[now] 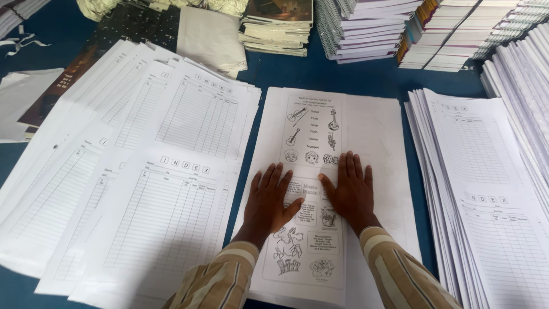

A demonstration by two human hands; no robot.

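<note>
Blue table point(343, 77); both hands point(311, 197) flat on lengthwise printed sheet point(311, 123).

both hands point(311, 194) press flat on the printed worksheet point(311, 131).

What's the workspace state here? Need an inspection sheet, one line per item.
Surface: blue table, mostly covered in paper.
Job's things: illustrated worksheet stack, flat at centre.
Clutter: fanned ruled index sheets to the left, another ruled stack to the right.
Hands: left hand and right hand both pressed flat on the worksheet, fingers spread.
Cables: nothing seen.
Surroundings: spiral-bound books and more book piles along the far edge.
</note>
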